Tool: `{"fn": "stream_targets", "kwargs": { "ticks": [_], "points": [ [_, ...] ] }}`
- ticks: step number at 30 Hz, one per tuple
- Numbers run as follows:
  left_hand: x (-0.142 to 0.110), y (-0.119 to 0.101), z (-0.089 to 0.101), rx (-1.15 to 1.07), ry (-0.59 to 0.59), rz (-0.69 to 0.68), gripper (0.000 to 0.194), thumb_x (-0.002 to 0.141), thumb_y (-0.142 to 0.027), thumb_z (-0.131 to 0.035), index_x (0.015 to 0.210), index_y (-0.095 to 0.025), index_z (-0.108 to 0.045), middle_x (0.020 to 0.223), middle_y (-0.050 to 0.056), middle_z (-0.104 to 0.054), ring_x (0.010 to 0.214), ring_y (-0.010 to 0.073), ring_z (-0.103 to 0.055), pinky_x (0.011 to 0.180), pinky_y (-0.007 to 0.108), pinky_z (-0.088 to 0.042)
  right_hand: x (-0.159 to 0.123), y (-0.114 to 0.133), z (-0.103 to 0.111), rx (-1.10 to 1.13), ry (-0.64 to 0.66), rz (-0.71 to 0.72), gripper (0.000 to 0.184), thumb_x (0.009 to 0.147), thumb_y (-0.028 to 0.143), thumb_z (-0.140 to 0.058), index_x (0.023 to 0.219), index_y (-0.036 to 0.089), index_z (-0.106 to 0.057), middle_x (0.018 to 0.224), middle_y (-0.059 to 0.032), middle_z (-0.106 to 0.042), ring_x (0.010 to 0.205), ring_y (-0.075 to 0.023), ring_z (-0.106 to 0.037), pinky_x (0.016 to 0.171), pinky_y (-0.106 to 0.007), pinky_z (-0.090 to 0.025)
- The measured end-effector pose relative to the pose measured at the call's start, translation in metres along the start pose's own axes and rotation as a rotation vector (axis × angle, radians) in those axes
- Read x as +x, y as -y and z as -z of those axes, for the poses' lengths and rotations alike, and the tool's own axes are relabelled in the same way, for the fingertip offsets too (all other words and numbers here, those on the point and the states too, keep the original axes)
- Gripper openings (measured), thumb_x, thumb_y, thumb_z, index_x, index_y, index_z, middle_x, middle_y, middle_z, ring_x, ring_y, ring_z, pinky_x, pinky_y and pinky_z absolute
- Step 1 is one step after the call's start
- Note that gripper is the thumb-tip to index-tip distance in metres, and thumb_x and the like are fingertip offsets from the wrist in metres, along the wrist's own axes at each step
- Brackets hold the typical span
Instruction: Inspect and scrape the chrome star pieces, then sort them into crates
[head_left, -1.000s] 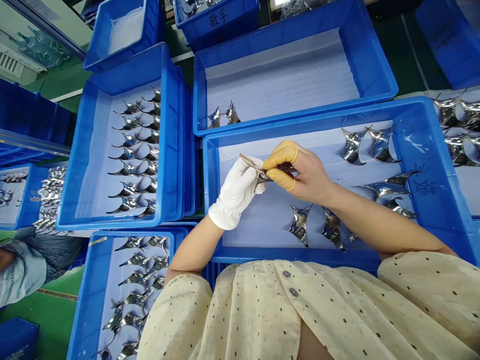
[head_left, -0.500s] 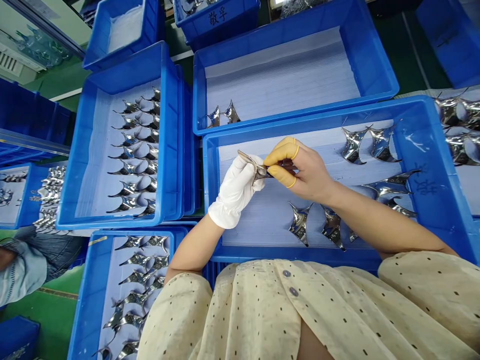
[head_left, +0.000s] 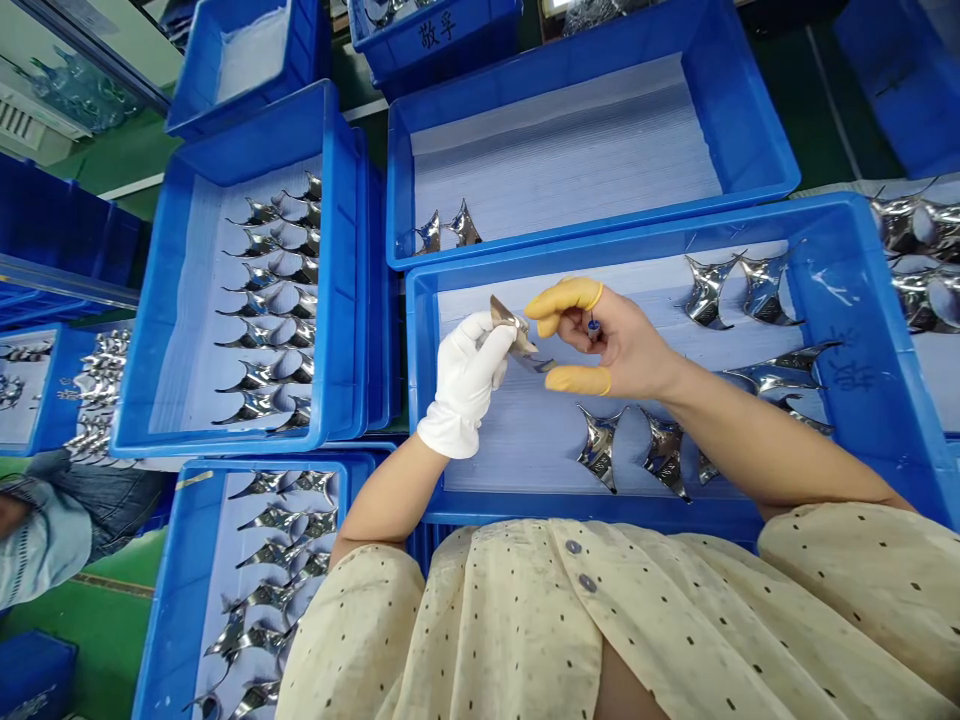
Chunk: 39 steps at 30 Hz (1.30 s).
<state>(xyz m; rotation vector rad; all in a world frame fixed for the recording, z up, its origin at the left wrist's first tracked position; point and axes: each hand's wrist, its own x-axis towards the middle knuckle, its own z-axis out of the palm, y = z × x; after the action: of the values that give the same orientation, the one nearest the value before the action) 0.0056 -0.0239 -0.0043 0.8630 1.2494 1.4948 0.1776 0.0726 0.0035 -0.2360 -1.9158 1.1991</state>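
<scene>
My left hand (head_left: 469, 385), in a white glove, is closed on a shiny curved metal piece (head_left: 512, 332) and holds it up over the left end of the near blue bin (head_left: 421, 400). My right hand (head_left: 619, 345) is just to the right of the piece. Its thumb and forefinger wear yellow finger cots and are spread apart, off the piece. Its other fingers curl round a small blue-tipped tool (head_left: 592, 324). More such metal pieces lie on the bin's white liner, one pair below my right wrist (head_left: 600, 445) and one pair at the far right (head_left: 709, 290).
A blue bin on the left (head_left: 341, 300) holds rows of the same pieces. The bin behind (head_left: 600, 225) holds two pieces (head_left: 446, 230). Another bin of pieces (head_left: 277, 560) sits low left. A person's sleeve (head_left: 37, 545) shows at the left edge.
My right thumb and forefinger, earlier pinched on the piece, have opened and drawn back right. My left hand has turned the piece so that it stands more upright.
</scene>
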Motion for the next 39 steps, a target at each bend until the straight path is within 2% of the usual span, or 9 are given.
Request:
{"fn": "stream_targets", "kwargs": {
  "ticks": [3, 6, 9, 14, 19, 23, 28, 34, 39],
  "points": [
    [-0.002, 0.0, 0.001, 0.04, -0.05, -0.01, 0.052, 0.08, -0.069, -0.09, 0.088, -0.02, -0.076, 0.059, -0.003, -0.061, 0.041, 0.0057, -0.037, 0.043, 0.024, -0.028, 0.0, -0.001, -0.005, -0.003, 0.006, -0.046, 0.037, 0.089, 0.051, -0.09, 0.107, 0.021, -0.079, 0.088, -0.0011, -0.071, 0.066, -0.0094, -0.051, 0.058, -0.025, -0.041],
    [-0.004, -0.001, 0.001, 0.084, -0.021, 0.009, 0.061, 0.091, -0.08, -0.074, 0.089, -0.019, -0.076, 0.045, -0.006, -0.047, 0.037, 0.0078, -0.033, 0.041, 0.026, -0.027, 0.004, -0.001, -0.007, 0.143, -0.197, -0.22, 0.036, 0.088, 0.055, -0.089, 0.093, 0.021, -0.078, 0.085, -0.0028, -0.071, 0.066, -0.0121, -0.053, 0.056, -0.028, -0.041],
    [-0.004, -0.004, -0.002, 0.082, 0.071, 0.021, 0.077, 0.093, -0.091, -0.055, 0.095, -0.018, -0.077, 0.055, 0.0, -0.062, 0.037, 0.0089, -0.039, 0.04, 0.027, -0.031, 0.011, -0.002, 0.0, 0.391, -0.396, -0.418, 0.047, 0.076, 0.061, -0.096, 0.091, 0.022, -0.075, 0.074, 0.0026, -0.061, 0.053, -0.0078, -0.035, 0.047, -0.026, -0.026],
    [-0.006, -0.004, -0.001, 0.024, 0.179, -0.031, 0.069, 0.096, -0.085, -0.059, 0.093, -0.019, -0.075, 0.072, 0.004, -0.074, 0.049, 0.0119, -0.056, 0.048, 0.028, -0.046, 0.017, -0.011, 0.01, 0.516, -0.405, -0.606, 0.058, 0.074, 0.074, -0.092, 0.094, 0.023, -0.072, 0.065, 0.0084, -0.043, 0.048, -0.005, -0.018, 0.044, -0.025, -0.012],
    [0.001, 0.002, 0.006, 0.314, 0.221, -0.128, 0.048, 0.083, -0.068, -0.087, 0.092, -0.022, -0.078, 0.079, 0.0, -0.068, 0.057, 0.0103, -0.051, 0.058, 0.029, -0.045, 0.016, -0.009, 0.005, 0.371, -0.478, -0.525, 0.057, 0.082, 0.077, -0.085, 0.089, 0.022, -0.072, 0.076, 0.0026, -0.061, 0.052, -0.0059, -0.04, 0.043, -0.024, -0.032],
    [0.006, 0.006, 0.008, 0.5, 0.234, -0.127, 0.035, 0.086, -0.053, -0.088, 0.105, -0.024, -0.083, 0.074, -0.002, -0.063, 0.06, 0.012, -0.051, 0.062, 0.031, -0.043, 0.016, 0.008, 0.004, 0.136, -0.541, -0.369, 0.053, 0.078, 0.074, -0.09, 0.083, 0.024, -0.074, 0.087, -0.0024, -0.073, 0.079, -0.0162, -0.069, 0.07, -0.033, -0.062],
    [0.005, 0.012, 0.008, 0.448, 0.297, -0.041, 0.047, 0.086, -0.057, -0.087, 0.12, -0.025, -0.083, 0.078, -0.001, -0.072, 0.057, 0.0118, -0.052, 0.06, 0.03, -0.047, 0.016, 0.012, 0.006, -0.076, -0.527, -0.308, 0.052, 0.084, 0.075, -0.084, 0.082, 0.024, -0.075, 0.09, -0.0031, -0.076, 0.09, -0.0206, -0.073, 0.088, -0.042, -0.065],
    [0.001, 0.003, 0.006, 0.327, 0.096, -0.02, 0.05, 0.086, -0.048, -0.086, 0.13, -0.026, -0.08, 0.09, 0.001, -0.079, 0.054, 0.0092, -0.054, 0.05, 0.025, -0.045, 0.016, 0.015, 0.011, -0.231, -0.523, -0.277, 0.039, 0.089, 0.059, -0.084, 0.079, 0.022, -0.076, 0.078, -0.0002, -0.071, 0.071, -0.0141, -0.06, 0.069, -0.033, -0.055],
    [-0.008, -0.031, 0.03, 0.386, -0.059, -0.149, 0.028, 0.1, -0.043, -0.07, 0.11, -0.022, -0.084, 0.096, 0.005, -0.079, 0.057, 0.0085, -0.058, 0.054, 0.023, -0.05, 0.013, 0.027, 0.01, -0.18, -0.153, -0.462, 0.037, 0.083, 0.054, -0.088, 0.071, 0.021, -0.075, 0.061, 0.0023, -0.061, 0.057, -0.0112, -0.046, 0.056, -0.028, -0.04]
  ]
}}
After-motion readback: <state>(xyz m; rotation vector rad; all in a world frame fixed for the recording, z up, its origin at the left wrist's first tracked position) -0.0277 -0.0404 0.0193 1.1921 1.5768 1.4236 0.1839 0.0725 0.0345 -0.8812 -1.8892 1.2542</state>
